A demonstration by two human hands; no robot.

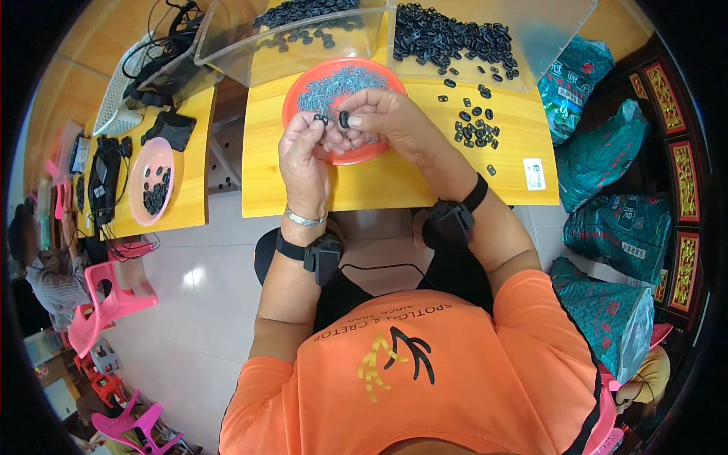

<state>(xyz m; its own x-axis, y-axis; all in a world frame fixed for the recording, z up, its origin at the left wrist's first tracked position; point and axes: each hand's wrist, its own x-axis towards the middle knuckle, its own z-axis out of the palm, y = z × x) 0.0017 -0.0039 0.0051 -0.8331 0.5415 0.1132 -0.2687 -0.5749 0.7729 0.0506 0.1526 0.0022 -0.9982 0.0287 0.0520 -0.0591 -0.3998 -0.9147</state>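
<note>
My left hand (305, 149) is closed in a pinch on a small black part with holes (321, 119). Close beside it, my right hand (383, 120) pinches a black oval piece (344, 120) between thumb and fingers. The two pieces are held a short way apart. Both hands are over a round red-orange bowl (290, 106), which holds many small silvery metal pins (349, 80). My fingers hide part of the bowl's near side. On the yellow table to the right of the bowl lie loose black oval pieces (476, 133).
Two clear plastic bins (388, 53) at the back hold many black pieces. A white label (534, 174) lies at the table's right. On the left table are a pink bowl (136, 193) and a white basket (114, 114). Teal sacks (607, 155) stand at right; pink chairs (114, 299) at left.
</note>
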